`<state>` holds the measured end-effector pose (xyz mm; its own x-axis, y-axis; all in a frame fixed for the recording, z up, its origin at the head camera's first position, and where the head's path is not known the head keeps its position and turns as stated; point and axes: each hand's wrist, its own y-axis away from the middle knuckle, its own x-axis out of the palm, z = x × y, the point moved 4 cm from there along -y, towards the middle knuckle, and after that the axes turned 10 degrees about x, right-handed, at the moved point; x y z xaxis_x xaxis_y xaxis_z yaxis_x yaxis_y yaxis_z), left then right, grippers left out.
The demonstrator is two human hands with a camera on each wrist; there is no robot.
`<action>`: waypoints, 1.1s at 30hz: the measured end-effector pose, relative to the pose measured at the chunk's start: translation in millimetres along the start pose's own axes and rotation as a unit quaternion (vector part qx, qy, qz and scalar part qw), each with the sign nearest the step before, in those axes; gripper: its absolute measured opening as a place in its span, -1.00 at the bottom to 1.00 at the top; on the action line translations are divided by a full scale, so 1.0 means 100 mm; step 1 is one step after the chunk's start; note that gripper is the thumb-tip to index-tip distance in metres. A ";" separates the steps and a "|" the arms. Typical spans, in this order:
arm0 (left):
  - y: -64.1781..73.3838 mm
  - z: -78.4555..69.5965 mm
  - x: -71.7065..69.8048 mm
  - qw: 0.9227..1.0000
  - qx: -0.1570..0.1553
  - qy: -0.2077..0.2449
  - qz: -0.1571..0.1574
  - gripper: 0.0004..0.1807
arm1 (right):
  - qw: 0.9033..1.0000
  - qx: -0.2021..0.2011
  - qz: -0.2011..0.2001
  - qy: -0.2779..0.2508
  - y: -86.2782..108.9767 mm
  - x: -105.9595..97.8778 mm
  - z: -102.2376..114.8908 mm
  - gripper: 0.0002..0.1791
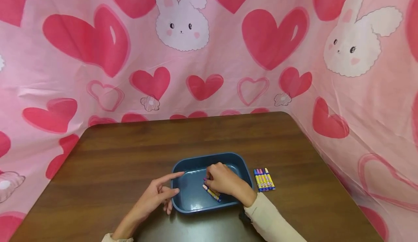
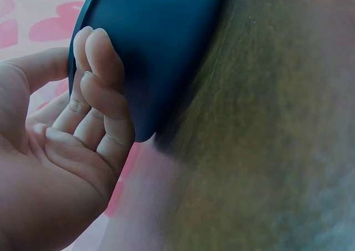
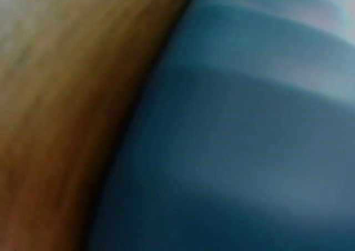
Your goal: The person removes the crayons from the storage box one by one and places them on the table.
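A dark blue rectangular tray (image 1: 192, 211) stands on the table. My left hand (image 1: 156, 195) grips its left rim, with thumb and index finger reaching over the edge; in the left wrist view the other fingers bend against the outer wall (image 2: 166, 40). Inside the tray, my right hand (image 1: 225, 179) has its fingers curled around a purple crayon (image 1: 205, 180), of which only a bit of the tip shows. Just below those fingers, a crayon with a pale peach tip and yellow wrapper (image 1: 212, 193) lies on the tray floor. The right wrist view shows only blurred tray wall (image 3: 222, 123).
Right of the tray, several crayons (image 1: 264, 180) in yellow wrappers lie side by side on the brown wooden table (image 1: 147, 144). A pink cloth (image 1: 228, 53) with hearts and rabbits hangs behind and beside the table. A small dark object (image 1: 244, 217) shows beneath the right wrist.
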<state>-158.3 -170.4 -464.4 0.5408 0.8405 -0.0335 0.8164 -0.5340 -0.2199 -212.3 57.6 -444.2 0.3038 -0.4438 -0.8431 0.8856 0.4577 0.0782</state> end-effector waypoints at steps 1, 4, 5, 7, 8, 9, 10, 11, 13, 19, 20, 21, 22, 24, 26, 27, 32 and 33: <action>0.00 0.00 0.00 1.000 0.000 -0.001 0.002 -0.42 | 1.000 0.000 0.004 -0.005 0.00 0.01 -0.01 -0.84; 0.00 0.01 -0.02 1.000 -0.008 -0.008 -0.001 -0.42 | 1.000 -0.009 0.017 -0.023 -0.01 0.01 -0.02 -0.80; 0.00 0.01 -0.03 1.000 -0.011 -0.011 -0.004 -0.42 | 0.999 -0.016 0.021 -0.028 -0.02 0.01 -0.01 -0.79; 0.01 0.01 -0.04 1.000 -0.017 -0.016 -0.007 -0.41 | 0.998 -0.023 0.032 -0.039 -0.03 -0.01 -0.01 -0.80; 0.01 0.01 -0.05 1.000 -0.023 -0.017 -0.009 -0.41 | 0.998 -0.022 0.040 -0.044 -0.03 -0.02 -0.02 -0.81; 0.02 0.01 -0.04 1.000 -0.025 -0.015 -0.008 -0.41 | 0.997 -0.018 0.049 -0.048 -0.02 -0.03 -0.02 -0.82; 0.02 0.02 -0.04 0.999 -0.028 -0.014 -0.007 -0.40 | 0.997 -0.012 0.059 -0.053 -0.01 -0.04 -0.03 -0.84; 0.02 0.02 -0.03 0.999 -0.031 -0.014 -0.006 -0.40 | 0.996 -0.006 0.068 -0.053 0.01 -0.05 -0.04 -0.84; 0.01 0.02 -0.02 0.999 -0.036 -0.013 -0.006 -0.40 | 0.995 0.008 0.084 -0.050 0.03 -0.07 -0.06 -0.84; 0.01 0.02 -0.02 0.999 -0.037 -0.016 -0.007 -0.41 | 0.994 0.013 0.096 -0.041 0.04 -0.10 -0.07 -0.81; 0.01 0.02 -0.02 0.999 -0.038 -0.016 -0.007 -0.41 | 0.994 0.014 0.098 -0.044 0.04 -0.10 -0.07 -0.81; 0.01 0.02 -0.02 0.999 -0.039 -0.017 -0.007 -0.41 | 0.994 0.014 0.099 -0.045 0.04 -0.10 -0.08 -0.81; 0.01 0.02 -0.02 0.999 -0.039 -0.016 -0.008 -0.41 | 0.994 0.015 0.102 -0.048 0.03 -0.09 -0.09 -0.81; 0.01 0.02 -0.03 0.999 -0.041 -0.016 -0.008 -0.41 | 0.992 0.016 0.108 -0.059 0.03 -0.09 -0.10 -0.81; 0.01 0.02 -0.03 0.999 -0.040 -0.016 -0.007 -0.41 | 0.991 0.019 0.112 -0.071 0.01 -0.07 -0.12 -0.82; 0.01 0.02 -0.03 0.999 -0.038 -0.015 -0.006 -0.41 | 0.991 0.018 0.112 -0.077 0.00 -0.07 -0.13 -0.83; 0.01 0.02 -0.03 0.999 -0.035 -0.012 -0.003 -0.41 | 0.990 0.006 0.085 -0.116 -0.05 -0.06 -0.15 -0.95; 0.01 0.02 -0.03 0.999 -0.036 -0.012 -0.003 -0.41 | 0.990 0.005 0.077 -0.122 -0.06 -0.07 -0.15 -0.96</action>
<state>-159.5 -172.8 -466.5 0.5310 0.8455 -0.0554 0.8327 -0.5328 -0.1505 -225.1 69.6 -446.7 0.5094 -0.5423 -0.6682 0.8254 0.5276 0.2010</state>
